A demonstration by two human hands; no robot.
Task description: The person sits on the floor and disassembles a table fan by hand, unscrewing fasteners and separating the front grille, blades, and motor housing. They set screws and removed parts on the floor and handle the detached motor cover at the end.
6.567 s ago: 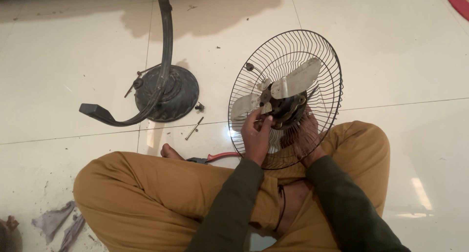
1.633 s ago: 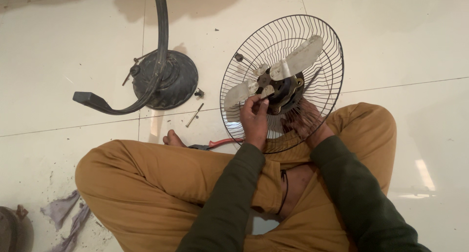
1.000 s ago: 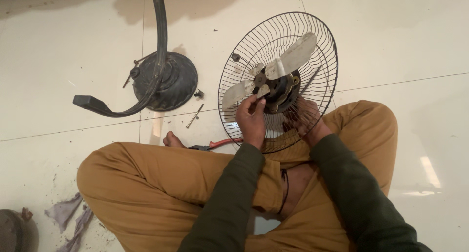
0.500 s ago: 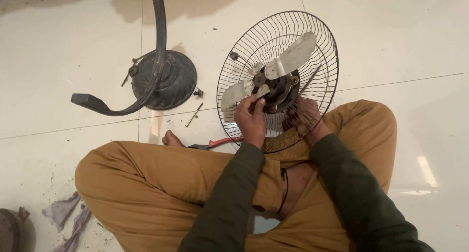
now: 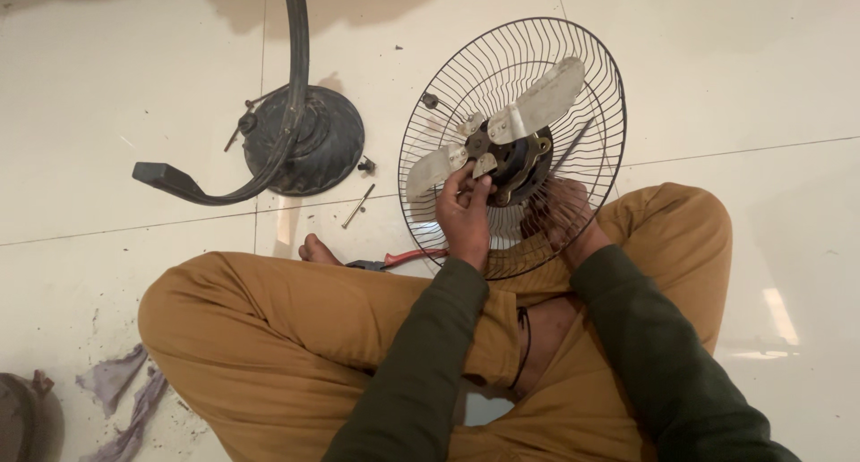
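- Way over at the bottom left edge, a dark round object (image 5: 27, 419) is poking into view (too cut off to say what it is), with a grey-purple rag (image 5: 125, 399) lying just beside it on the dusty tile floor (image 5: 107, 95).
- Moving right, the dark round fan base (image 5: 309, 140) is sitting on the floor with its curved black stand arm (image 5: 269, 113) arching over it, one end running out of frame at the top and the other ending in a flat foot down left.
- Just right of the base, a small dark screw (image 5: 365, 166) and a long bolt (image 5: 358, 206) are lying loose on the tile.
- Red-handled pliers (image 5: 403, 258) are resting on the floor by the person's bare toes, just under the guard's lower edge.
- The person is sitting cross-legged in tan trousers (image 5: 296, 337), and the wire fan guard (image 5: 573, 59) is standing tilted against their knees, with the pale blades (image 5: 545, 99) and the dark motor hub (image 5: 515, 162) inside it.
- The left hand (image 5: 466, 216) is reaching in from the front, fingertips pinched narrow on the hub right by the root of the lower blade.
- The right hand (image 5: 560, 218) is sitting behind the wires, fingers spread against the guard's back (can't tell whether it's actually gripping anything).
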